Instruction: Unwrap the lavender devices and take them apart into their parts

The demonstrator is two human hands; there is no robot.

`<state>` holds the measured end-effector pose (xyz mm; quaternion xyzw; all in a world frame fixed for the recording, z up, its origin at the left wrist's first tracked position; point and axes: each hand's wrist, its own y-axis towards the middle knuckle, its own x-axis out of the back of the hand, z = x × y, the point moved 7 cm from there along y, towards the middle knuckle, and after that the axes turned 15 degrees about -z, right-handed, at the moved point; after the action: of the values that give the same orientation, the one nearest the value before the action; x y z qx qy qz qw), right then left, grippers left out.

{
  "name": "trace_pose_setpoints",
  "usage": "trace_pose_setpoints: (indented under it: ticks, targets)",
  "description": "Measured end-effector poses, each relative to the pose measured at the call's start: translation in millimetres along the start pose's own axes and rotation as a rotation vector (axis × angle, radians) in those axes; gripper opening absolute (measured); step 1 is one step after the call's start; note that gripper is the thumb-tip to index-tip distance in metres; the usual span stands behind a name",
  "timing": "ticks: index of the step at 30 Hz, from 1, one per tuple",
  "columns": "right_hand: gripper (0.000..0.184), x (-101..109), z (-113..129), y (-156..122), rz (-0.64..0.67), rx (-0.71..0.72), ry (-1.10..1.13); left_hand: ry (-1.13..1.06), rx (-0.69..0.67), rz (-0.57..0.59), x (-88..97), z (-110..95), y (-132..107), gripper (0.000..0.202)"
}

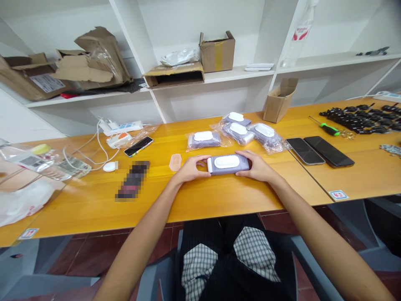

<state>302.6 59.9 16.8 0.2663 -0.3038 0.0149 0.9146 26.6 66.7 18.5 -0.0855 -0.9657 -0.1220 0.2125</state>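
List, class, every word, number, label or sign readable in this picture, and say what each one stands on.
"43" on the tag at the edge of the table.
Too blurred to read: the left tag on the table.
Too small to read: the carton label.
Too blurred to read: the bottle label.
The held pack shows no legible text.

- A lavender-grey soft pack (230, 165) of wipes, out of any wrapper, lies flat and lengthwise across the orange worktop (156, 200).
- Its oval white plastic lid (227, 161) sits closed on top, and a white strip (209, 165) edges its left end.
- The left hand (191, 168) and right hand (255, 165) grip its two ends.
- Four similar packs (203, 140) in clear plastic bags lie just beyond it, loosely clustered, their white lids facing up.
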Motion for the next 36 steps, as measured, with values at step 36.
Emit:
trace_pose_setpoints:
  ticks: [36]
  targets:
    - [0.087, -0.5, -5.5, 0.9, -0.003, 0.016, 0.014, 0.309, -0.233, -0.005, -2.7, -15.4, -6.1, 0.074]
